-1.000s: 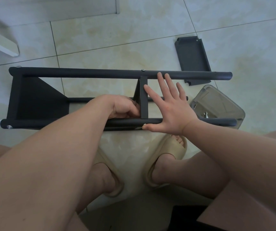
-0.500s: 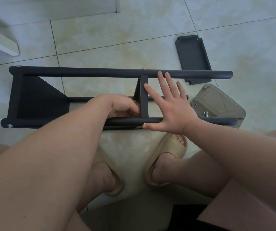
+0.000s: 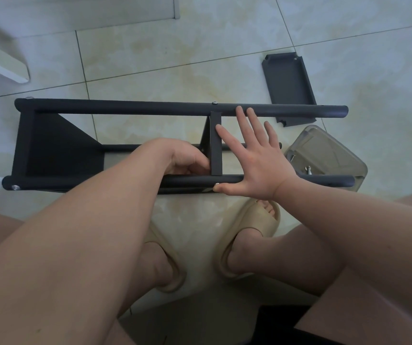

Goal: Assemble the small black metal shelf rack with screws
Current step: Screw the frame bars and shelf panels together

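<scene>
The black metal rack (image 3: 130,111) lies on its side on the tiled floor, long tubes running left to right. One shelf panel (image 3: 58,145) is fixed at the left end and a second panel (image 3: 215,143) stands edge-on near the middle. My left hand (image 3: 187,158) reaches inside the frame, its fingers curled against that middle panel; what they hold is hidden. My right hand (image 3: 252,158) lies flat with spread fingers on the panel's right side, thumb tip on a silver screw (image 3: 217,184) in the near tube.
A loose black shelf panel (image 3: 287,80) lies on the floor at the back right. A clear plastic box (image 3: 329,155) with screws sits under the rack's right end. My two feet in beige slippers (image 3: 257,235) are just in front of the rack.
</scene>
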Tool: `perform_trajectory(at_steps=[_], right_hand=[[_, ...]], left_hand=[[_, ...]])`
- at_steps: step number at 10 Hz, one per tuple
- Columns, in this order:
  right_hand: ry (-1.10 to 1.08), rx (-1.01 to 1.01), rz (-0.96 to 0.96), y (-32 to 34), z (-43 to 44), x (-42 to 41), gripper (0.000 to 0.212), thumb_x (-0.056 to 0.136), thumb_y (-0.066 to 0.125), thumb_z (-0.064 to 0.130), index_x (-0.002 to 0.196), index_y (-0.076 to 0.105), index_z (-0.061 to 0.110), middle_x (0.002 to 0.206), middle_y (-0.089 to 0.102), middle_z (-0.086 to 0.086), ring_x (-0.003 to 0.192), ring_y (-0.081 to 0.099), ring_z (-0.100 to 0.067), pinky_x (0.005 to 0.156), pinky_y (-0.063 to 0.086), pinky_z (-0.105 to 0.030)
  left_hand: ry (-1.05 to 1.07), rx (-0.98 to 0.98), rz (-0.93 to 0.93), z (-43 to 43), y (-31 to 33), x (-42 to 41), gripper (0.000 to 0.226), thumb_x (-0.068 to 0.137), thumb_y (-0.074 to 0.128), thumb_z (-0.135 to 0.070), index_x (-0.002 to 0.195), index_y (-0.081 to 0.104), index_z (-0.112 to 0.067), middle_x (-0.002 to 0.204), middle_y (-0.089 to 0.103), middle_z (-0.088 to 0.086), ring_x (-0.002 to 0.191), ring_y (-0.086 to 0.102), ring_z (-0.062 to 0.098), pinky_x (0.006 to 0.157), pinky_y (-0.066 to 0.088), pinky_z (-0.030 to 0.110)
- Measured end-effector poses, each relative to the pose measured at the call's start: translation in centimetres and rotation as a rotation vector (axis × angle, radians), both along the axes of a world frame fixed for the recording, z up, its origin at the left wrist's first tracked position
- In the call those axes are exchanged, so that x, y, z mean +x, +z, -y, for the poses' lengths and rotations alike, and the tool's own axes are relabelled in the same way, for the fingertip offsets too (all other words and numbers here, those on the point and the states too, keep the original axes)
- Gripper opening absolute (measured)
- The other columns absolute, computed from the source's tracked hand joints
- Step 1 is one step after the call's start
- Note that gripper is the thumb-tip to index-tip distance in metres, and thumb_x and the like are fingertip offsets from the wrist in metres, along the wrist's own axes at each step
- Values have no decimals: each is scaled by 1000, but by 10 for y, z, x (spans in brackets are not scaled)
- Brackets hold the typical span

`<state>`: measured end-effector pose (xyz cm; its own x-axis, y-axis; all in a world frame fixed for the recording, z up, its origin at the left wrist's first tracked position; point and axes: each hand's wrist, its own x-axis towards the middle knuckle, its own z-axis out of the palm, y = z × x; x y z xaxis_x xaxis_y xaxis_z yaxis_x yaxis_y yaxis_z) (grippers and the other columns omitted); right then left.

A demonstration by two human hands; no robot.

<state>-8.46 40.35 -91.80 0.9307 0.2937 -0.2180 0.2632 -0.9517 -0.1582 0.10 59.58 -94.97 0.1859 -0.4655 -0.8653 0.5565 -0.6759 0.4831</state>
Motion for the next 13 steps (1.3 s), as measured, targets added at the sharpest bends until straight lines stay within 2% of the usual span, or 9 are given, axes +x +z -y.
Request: perform_trajectory(at_steps=[1,3,4,5,8,9,10,11,13], right_hand=[[-1,-1,-1,-1,0,-1,115,70,33,95,162,4,32,168,-16,-14,154,-17,-34,123,2,-61],[-2,1,-1,0,0,-1,116,70,33,95,162,4,32,168,-16,-14,154,-17,-35,123,2,-61],[-2,1,-3,0,0,-1,116,69,33,95,163,5,32,168,-16,-15,154,-16,-35,123,3,-61],[-2,-6,-4,0,0,-1,116,70,34,95,163,4,32,168,-16,-15,154,-17,-35,123,3,-61],[0,6,2,1,-1,-1,116,70,35,94,163,7,31,168,-14,-15,155,-15,-36,123,4,-61],[4,-2,4,0,0,-1,116,71,35,94,163,6,30,168,-14,-15,155,-16,-36,123,3,-61],[8,-8,14,0,0,-1,115,71,36,93,163,7,30,168,-14,-15,155,-15,-36,123,4,-61],[5,-1,13,-1,0,-1,115,71,36,94,163,7,30,168,-13,-16,155,-15,-36,123,4,-61],[4,0,13,0,0,-1,115,71,37,93,163,8,30,168,-12,-16,155,-14,-36,123,4,-61]], left_hand=[[15,6,5,0,1,1,13,89,62,-7,97,73,-4,87,74,11,91,68,27,97,52,39],[61,19,12,2,0,2,13,88,57,1,89,68,-5,71,70,10,66,70,20,71,55,32],[60,1,0,1,0,1,15,89,58,-1,96,71,-4,81,74,11,77,72,23,80,57,35],[4,-41,-100,-3,0,4,23,90,59,-7,106,75,-8,104,74,13,104,69,28,102,51,41],[26,-145,-171,-5,-6,3,33,92,51,4,86,79,-12,108,70,16,110,61,31,113,41,45],[50,-190,-146,-4,-9,0,45,91,48,8,68,78,-16,90,73,9,95,65,25,103,47,39],[94,-216,-145,-5,-12,-1,41,90,49,9,68,74,-15,88,71,10,89,65,24,100,48,38],[106,-240,-136,-4,-13,-1,21,91,49,10,91,63,-6,98,66,14,94,63,26,107,43,42],[105,-257,-132,-4,-16,-1,19,92,49,8,93,61,-7,95,67,11,91,64,23,96,50,34]])
